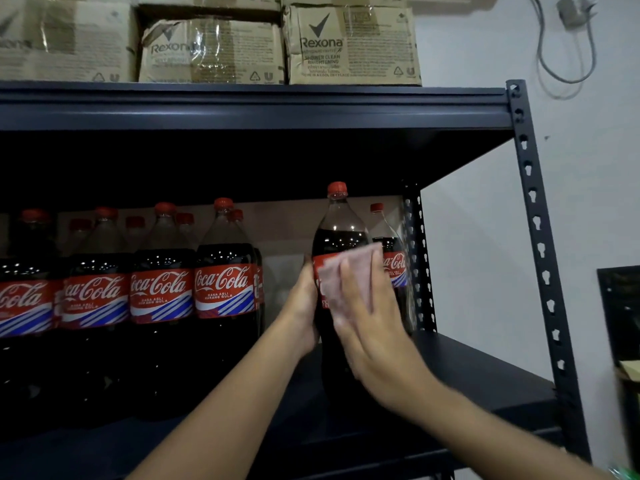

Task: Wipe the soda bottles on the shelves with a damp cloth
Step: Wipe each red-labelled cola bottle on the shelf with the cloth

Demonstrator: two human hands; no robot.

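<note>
Right hand (369, 327), fingers flat, presses thin pinkish cloth (349, 271) on glossy red label of dark plastic soda bottle (337, 237) near shelf (485, 368) right edge, left hand (304, 303) gripping its side; wiping looks midway, capped row of bottles (159, 292) leftward likely still pending.

Upright cola bottle (337, 233) under pink cloth (349, 275)
</note>
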